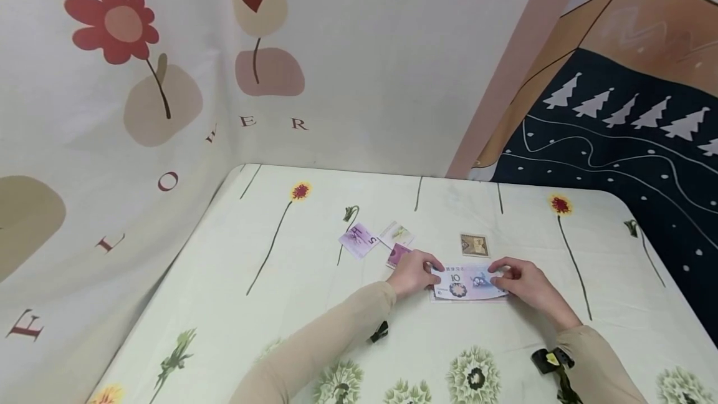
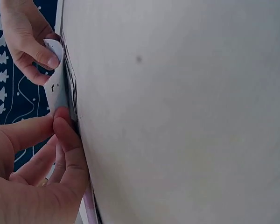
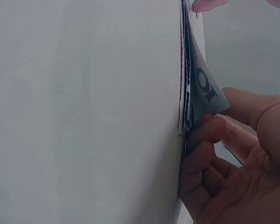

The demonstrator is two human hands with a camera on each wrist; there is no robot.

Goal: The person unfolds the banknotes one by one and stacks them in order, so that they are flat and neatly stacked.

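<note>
A pale blue-violet banknote marked 10 lies between the two hands in the head view. My left hand pinches its left end between thumb and fingers. At the other end my right hand pinches the right edge. In the right wrist view the banknote's corner bends up from the thin layers of paper beneath it, and the right fingers rest low by the table surface. The left wrist view shows the note curling up between both hands. Most of the paper underneath is hidden.
Beyond the left hand lie a purple paper piece, a whitish one and a magenta one. A brown-gold stamp-like piece lies behind the banknote. A flower-print cloth covers the table; printed curtains hang behind.
</note>
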